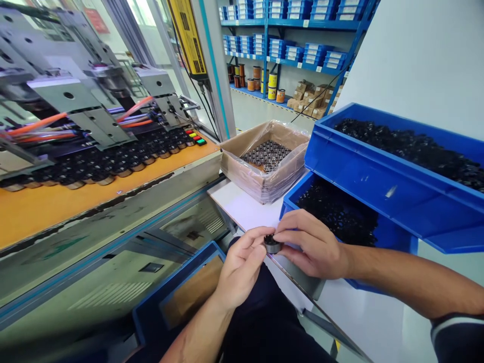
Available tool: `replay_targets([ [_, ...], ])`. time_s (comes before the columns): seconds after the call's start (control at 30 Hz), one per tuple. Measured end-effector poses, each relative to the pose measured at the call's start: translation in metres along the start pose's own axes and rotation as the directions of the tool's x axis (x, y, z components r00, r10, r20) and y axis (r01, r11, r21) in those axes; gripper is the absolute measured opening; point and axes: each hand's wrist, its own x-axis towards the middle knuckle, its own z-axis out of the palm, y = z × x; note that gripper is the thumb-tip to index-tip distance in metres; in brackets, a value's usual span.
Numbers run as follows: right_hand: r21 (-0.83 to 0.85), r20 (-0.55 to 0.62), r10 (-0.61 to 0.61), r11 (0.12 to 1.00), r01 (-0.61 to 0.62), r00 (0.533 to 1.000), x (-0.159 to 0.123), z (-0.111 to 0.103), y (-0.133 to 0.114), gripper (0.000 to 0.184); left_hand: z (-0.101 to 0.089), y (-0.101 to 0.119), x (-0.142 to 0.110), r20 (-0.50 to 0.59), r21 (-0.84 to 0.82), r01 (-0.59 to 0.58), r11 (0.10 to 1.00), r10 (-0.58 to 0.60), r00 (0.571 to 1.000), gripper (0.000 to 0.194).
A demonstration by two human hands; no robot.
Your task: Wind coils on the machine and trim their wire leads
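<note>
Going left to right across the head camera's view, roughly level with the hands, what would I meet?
A shaded bin, the left hand, a round part held between the fingers of both hands, the right hand, the lower blue bin, then the upper blue bin.

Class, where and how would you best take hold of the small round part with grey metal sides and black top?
I'd pinch the round part by its grey sides, fingers opposed across it: that curved wall looks smooth, while the black top looks toothed and uneven.
</note>
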Motion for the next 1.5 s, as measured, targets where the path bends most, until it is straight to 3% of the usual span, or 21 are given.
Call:
replay_targets([
  [0.07,-0.003,0.006,-0.011,1.000,0.011,1.000,-0.001,0.000,0.000,0.019,-0.006,0.003,-0.001,0.017,0.275,-0.187,0.943,0.189,0.982,0.033],
  [0.13,-0.003,0.008,-0.014,1.000,0.014,1.000,-0.001,0.001,0.000,0.019,-0.011,0.008,0.000,0.086,0.532,-0.375,0.759,0.392,0.916,0.039],
  [0.2,-0.003,0.012,-0.018,1.000,0.018,1.000,0.000,0.001,-0.002,0.018,-0.014,0.013,0.002,0.178,0.667,-0.484,0.567,0.509,0.842,0.036],
  [0.27,0.005,0.028,-0.025,1.000,0.025,0.999,0.001,0.000,-0.003,0.017,-0.014,0.017,0.004,0.235,0.713,-0.525,0.465,0.547,0.803,0.029],
  [0.4,0.033,0.047,-0.050,0.998,0.048,0.998,0.004,-0.001,-0.006,0.014,-0.009,0.015,0.001,0.227,0.732,-0.522,0.438,0.565,0.793,0.022],
  [0.5,-0.023,0.114,0.018,1.000,-0.015,0.993,-0.002,0.000,-0.004,0.020,-0.012,0.014,0.000,0.202,0.762,-0.484,0.431,0.551,0.810,0.024],
  [0.57,-0.121,0.203,0.103,0.989,-0.080,0.974,-0.010,0.002,0.001,0.035,-0.029,0.025,0.005,0.183,0.839,-0.426,0.339,0.562,0.807,0.021],
  [0.63,-0.202,0.283,0.178,0.972,-0.122,0.942,-0.020,0.006,0.009,0.046,-0.059,0.052,0.012,0.144,0.943,-0.296,0.152,0.614,0.776,0.016],
  [0.73,-0.233,0.348,0.223,0.961,-0.147,0.911,-0.030,0.010,0.019,0.042,-0.122,0.115,0.016,0.012,0.992,0.076,-0.100,0.680,0.733,0.015],
  [0.83,-0.227,0.350,0.212,0.964,-0.137,0.912,-0.030,0.011,0.021,0.035,-0.184,0.174,0.017,-0.311,0.824,0.529,-0.204,0.618,0.722,0.021],
  [0.93,-0.225,0.351,0.198,0.967,-0.123,0.915,-0.025,0.011,0.023,0.030,-0.227,0.205,0.021,-0.428,0.739,0.632,-0.234,0.560,0.709,0.018],
  [1.07,-0.247,0.392,0.223,0.960,-0.131,0.893,-0.027,-0.001,0.044,0.027,-0.255,0.214,0.026,-0.484,0.700,0.681,-0.214,0.559,0.673,0.026],
  [1.2,-0.421,0.365,0.363,0.886,-0.196,0.857,-0.055,-0.030,0.092,0.030,-0.253,0.213,0.022,-0.503,0.687,0.703,-0.184,0.578,0.642,0.034],
  [1.27,-0.489,0.385,0.458,0.838,-0.243,0.801,-0.077,-0.040,0.117,0.029,-0.240,0.210,0.025,-0.482,0.687,0.702,-0.189,0.604,0.634,0.036],
  [1.3,-0.495,0.432,0.510,0.824,-0.277,0.744,-0.088,-0.041,0.127,0.028,-0.229,0.206,0.031,-0.459,0.696,0.689,-0.202,0.612,0.644,0.038],
  [1.33,-0.493,0.482,0.557,0.811,-0.317,0.676,-0.098,-0.041,0.135,0.027,-0.217,0.201,0.040,-0.426,0.715,0.661,-0.225,0.609,0.669,0.039],
  [1.4,-0.484,0.556,0.621,0.782,-0.393,0.552,-0.112,-0.034,0.141,0.030,-0.185,0.184,0.067,-0.337,0.779,0.554,-0.293,0.549,0.764,0.040],
  [1.43,-0.486,0.568,0.642,0.766,-0.420,0.514,-0.117,-0.029,0.142,0.033,-0.167,0.172,0.085,-0.284,0.814,0.477,-0.331,0.489,0.825,0.040],
  [1.5,-0.501,0.556,0.672,0.741,-0.448,0.490,-0.121,-0.018,0.139,0.035,-0.130,0.146,0.124,-0.179,0.864,0.316,-0.391,0.348,0.920,0.038],
])
